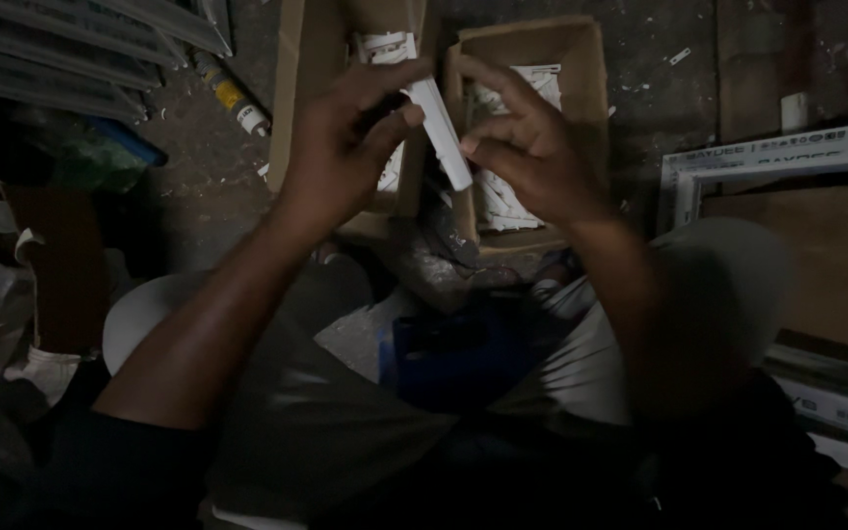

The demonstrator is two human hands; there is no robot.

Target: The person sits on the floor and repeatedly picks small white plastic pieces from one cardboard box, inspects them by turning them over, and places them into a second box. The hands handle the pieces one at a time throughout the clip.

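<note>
Both my hands, left [331, 147] and right [532, 147], grasping one long white plastic strip [439, 132]; brown cardboard box [581, 59] below holds many more.

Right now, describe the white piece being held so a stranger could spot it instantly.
Find the two cardboard boxes on the floor. Above them, the left hand and right hand hold a long white plastic bar. Unlike the boxed white parts, it is lifted and tilted.
</note>
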